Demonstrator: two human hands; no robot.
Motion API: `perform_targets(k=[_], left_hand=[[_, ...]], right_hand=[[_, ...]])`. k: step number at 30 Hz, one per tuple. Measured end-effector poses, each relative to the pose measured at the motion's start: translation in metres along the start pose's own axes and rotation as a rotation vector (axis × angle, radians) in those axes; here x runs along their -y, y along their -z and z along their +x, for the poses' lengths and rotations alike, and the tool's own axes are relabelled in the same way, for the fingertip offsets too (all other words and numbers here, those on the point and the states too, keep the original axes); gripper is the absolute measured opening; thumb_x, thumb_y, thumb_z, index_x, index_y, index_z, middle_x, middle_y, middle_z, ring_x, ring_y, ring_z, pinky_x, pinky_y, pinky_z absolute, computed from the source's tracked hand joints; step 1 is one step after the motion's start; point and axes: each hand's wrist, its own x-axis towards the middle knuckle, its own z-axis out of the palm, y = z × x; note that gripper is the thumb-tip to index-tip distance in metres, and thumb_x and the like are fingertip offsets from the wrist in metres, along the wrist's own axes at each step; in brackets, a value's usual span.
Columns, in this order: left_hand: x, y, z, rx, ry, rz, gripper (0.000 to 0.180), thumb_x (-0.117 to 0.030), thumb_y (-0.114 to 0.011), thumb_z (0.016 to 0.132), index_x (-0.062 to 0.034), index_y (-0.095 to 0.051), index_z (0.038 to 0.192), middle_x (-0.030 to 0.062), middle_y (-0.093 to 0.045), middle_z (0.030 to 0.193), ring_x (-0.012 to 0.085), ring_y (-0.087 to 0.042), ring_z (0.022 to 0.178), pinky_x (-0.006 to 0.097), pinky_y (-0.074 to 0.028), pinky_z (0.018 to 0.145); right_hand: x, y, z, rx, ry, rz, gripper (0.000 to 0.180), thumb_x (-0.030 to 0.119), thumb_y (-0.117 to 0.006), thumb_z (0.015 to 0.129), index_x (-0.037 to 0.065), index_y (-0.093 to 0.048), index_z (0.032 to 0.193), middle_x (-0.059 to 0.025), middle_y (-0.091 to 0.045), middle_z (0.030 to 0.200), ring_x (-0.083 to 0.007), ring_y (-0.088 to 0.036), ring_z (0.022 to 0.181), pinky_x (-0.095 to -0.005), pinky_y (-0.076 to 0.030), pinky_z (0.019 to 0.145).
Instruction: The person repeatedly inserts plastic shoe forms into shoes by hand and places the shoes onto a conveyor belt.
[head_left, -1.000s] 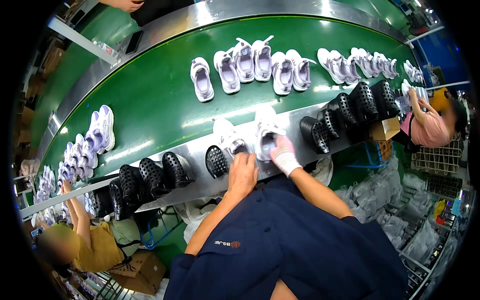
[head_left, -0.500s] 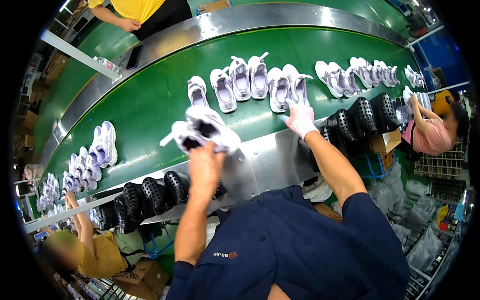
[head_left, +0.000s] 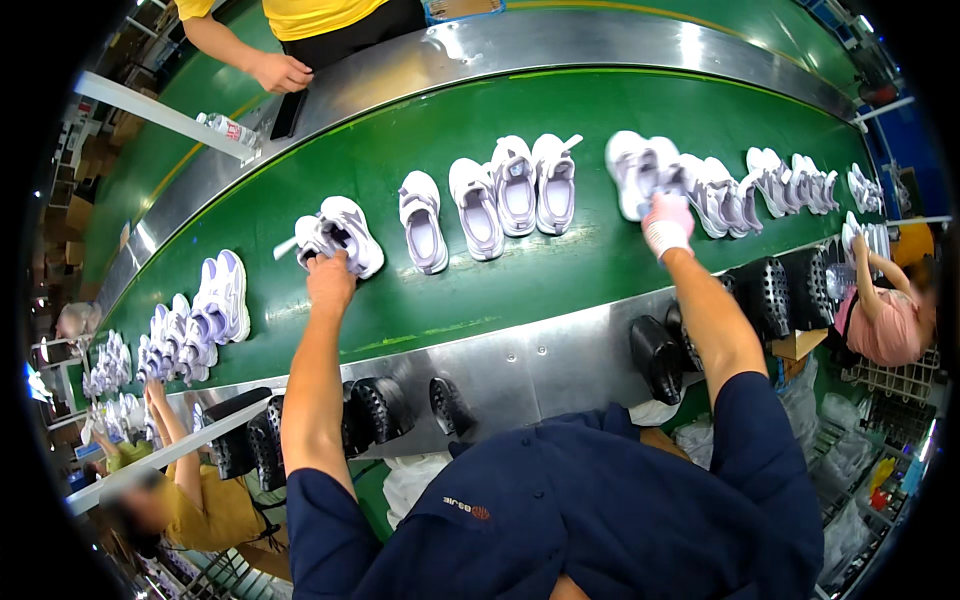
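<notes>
L hand (head_left: 332, 280) pinches 2 white shoes (head_left: 346, 218) at heel end, on/just over green surface (head_left: 420, 308). Gloved R hand (head_left: 667, 222) pinches 2 blurry shoes (head_left: 630, 172). Both prs. point toes away, each just past its hand.

Bright glare, bent edges, some shoes (head_left: 628, 172) perhaps blurred

A left-hand pair of white sneakers with greyish lilac trim (head_left: 345, 232) is held at the heels by the left hand (head_left: 330, 282), the shoes being kept side by side above or on the green surface (head_left: 430, 305), toes pointed away, a pale tab extended leftward. A right-hand pair, similarly coloured (head_left: 640, 170), is grasped at its heel end by the right hand (head_left: 667, 222), its outlines blurred.
</notes>
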Motion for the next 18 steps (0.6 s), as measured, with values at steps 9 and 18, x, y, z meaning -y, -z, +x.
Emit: perform_targets(k=[9,18], left_hand=[[-0.197,0.04,-0.017,0.23,-0.22,-0.202,0.062,-0.039,-0.08,0.084,-0.0236,-0.059,0.141,0.0207,-0.062,0.121,0.038,-0.052,0.12,0.055,-0.051,0.089],[-0.225,0.035,0.013,0.464,0.121,0.061,0.053,-0.052,-0.077,0.084,-0.0305,-0.068,0.132,0.0142,-0.058,0.136,0.037,-0.046,0.13,0.057,-0.048,0.098]], right_hand=[[0.164,0.066,-0.067,0.077,0.601,0.155,0.056,0.043,-0.078,0.081,0.017,-0.065,0.13,-0.0208,-0.059,0.134,-0.0392,-0.06,0.12,-0.05,-0.053,0.093],[0.153,0.016,-0.02,0.013,0.448,-0.048,0.02,0.025,-0.069,0.083,0.019,-0.077,0.101,-0.0107,-0.074,0.094,-0.0312,-0.072,0.095,-0.046,-0.052,0.077]])
